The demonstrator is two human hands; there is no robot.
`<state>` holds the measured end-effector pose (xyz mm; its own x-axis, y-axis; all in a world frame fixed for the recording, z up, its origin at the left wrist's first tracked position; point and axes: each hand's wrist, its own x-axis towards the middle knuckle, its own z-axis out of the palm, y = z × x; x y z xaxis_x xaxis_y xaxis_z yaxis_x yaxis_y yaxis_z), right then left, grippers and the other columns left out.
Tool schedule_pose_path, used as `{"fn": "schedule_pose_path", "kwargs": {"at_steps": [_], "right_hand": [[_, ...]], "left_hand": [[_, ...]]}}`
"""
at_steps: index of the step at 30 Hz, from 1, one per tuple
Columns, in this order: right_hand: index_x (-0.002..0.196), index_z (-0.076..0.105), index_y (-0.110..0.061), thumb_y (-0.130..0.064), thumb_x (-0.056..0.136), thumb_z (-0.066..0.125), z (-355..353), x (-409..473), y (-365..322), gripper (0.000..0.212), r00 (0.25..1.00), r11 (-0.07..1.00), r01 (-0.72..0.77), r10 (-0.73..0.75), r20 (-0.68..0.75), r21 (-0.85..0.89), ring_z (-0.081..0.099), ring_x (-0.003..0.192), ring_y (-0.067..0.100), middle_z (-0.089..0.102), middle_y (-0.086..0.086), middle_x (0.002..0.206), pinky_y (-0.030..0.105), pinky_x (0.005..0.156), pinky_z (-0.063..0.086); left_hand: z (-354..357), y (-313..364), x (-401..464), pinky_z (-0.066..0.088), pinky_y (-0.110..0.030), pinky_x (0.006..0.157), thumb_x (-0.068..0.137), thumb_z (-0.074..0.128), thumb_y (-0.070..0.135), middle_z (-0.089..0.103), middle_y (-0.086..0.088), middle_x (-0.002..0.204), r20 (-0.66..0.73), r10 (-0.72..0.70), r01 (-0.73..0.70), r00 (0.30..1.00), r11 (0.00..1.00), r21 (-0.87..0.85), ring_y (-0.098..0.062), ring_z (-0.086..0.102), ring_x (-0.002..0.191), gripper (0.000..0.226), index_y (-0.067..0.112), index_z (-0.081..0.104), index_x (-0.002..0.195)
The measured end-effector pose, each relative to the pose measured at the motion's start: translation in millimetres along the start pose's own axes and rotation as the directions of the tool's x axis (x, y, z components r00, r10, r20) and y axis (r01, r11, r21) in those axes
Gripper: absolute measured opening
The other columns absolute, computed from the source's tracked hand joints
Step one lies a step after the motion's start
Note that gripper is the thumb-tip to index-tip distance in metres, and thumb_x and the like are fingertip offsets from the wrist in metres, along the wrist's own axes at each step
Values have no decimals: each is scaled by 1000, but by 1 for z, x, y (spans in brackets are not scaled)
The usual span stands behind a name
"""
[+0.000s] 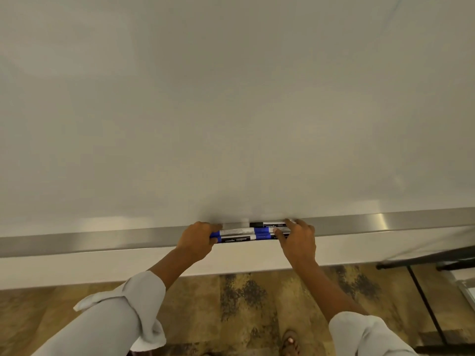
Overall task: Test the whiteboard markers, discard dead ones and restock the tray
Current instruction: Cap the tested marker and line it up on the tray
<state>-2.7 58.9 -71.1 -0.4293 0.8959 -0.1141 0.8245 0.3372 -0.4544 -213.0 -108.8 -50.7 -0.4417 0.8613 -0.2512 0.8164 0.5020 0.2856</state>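
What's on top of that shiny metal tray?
Whiteboard markers lie side by side on the tray, some blue and some black. The left hand and right hand cover their ends, so their exact number is hidden.

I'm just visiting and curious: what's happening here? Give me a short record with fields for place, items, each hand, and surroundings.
place: metal tray along the bottom edge of a whiteboard
items: a bundle of markers lying lengthwise at the tray, blue and black parts showing; exact count unclear
left hand: fingers curled round the bundle's left end
right hand: grips the bundle's right end
board surface: no marks visible
surroundings: patterned floor below, dark metal frame at right
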Motion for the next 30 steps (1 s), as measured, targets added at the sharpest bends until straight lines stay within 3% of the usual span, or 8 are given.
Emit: {"fn": "schedule_pose_path", "kwargs": {"at_steps": [4,10,15,19,22,25,30], "right_hand": [[132,62,-15,-44,90,67,10,-9,-19,51,1000,1000,-1,1,-2,5,45,130,33,58,13,137,44,97,50],[132,62,-12,-42,90,68,13,-15,-31,52,1000,1000,16,-16,-6,18,47,127,36,60,16,135,42,98,48],[124,63,-2,-41,86,73,1,-12,-23,56,999,997,33,-33,-9,66,58,114,38,67,19,121,42,94,52],[122,63,-1,-36,84,76,-12,-11,-9,54,999,994,7,-2,-48,106,65,100,35,70,19,110,41,84,55],[119,63,-2,-35,84,76,-22,-6,1,50,1000,996,1,2,-31,94,68,92,31,73,16,103,35,80,54],[124,59,-8,-41,83,75,-28,1,8,55,999,999,-30,29,45,19,67,101,31,73,10,106,40,87,54],[122,58,-17,-52,81,72,-29,6,12,55,995,994,3,8,99,-108,64,107,27,73,3,108,40,89,50]], "left_hand": [[-3,-20,-9,48,-30,74,95,50,25,69,-3,106,-25,31,-30,999,999,33,-23,62,92,29,30,61,121],[-7,-32,-17,52,-34,82,96,48,20,68,-3,111,-29,66,-63,997,992,109,-24,63,96,31,28,58,124],[-9,-24,-22,53,-31,76,94,51,23,66,1,109,-47,61,-51,997,980,191,-21,63,91,25,25,56,119],[-14,-2,-25,50,-33,69,90,53,18,62,-2,107,-115,110,-73,987,957,282,-22,58,94,24,18,57,113],[-4,33,-26,51,-35,76,89,52,14,62,-6,111,-120,188,-161,975,966,203,-23,57,98,28,14,56,117],[14,71,-23,53,-37,85,90,52,10,58,-9,120,-65,221,-213,973,970,114,-24,57,103,33,11,52,123],[33,102,-7,53,-40,84,86,56,0,42,-18,135,19,194,-193,981,950,247,-31,53,109,55,2,38,138]]}}
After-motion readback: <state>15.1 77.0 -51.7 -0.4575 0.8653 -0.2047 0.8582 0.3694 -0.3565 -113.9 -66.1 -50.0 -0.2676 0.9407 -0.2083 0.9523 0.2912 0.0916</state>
